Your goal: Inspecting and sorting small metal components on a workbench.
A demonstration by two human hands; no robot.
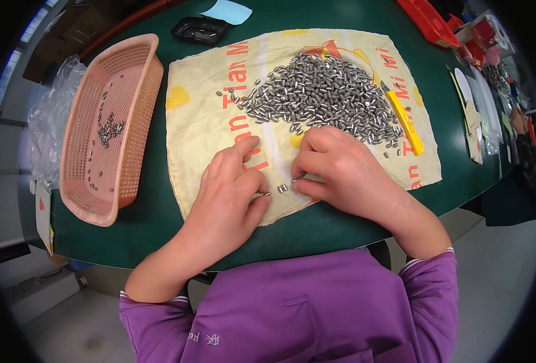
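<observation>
A heap of small shiny metal cylindrical parts (pixel 322 91) is spread on a cream printed cloth (pixel 195 145). Near the cloth's front edge, my left hand (pixel 228 187) pinches one small metal part (pixel 267 193) between thumb and forefinger. My right hand (pixel 340 172) is closed in a pinch on another such part (pixel 293 180), its tip just showing. Between the two hands lie a few loose metal parts (pixel 282 188) close together on the cloth. My right hand's knuckles are just below the heap's near edge.
A pink plastic basket (pixel 150 103) with some metal parts in it stands at the left, beside clear plastic wrap (pixel 44 127). A yellow box cutter (pixel 408 124) lies right of the heap. Behind are a black tray (pixel 199 30) and a red bin (pixel 431 24).
</observation>
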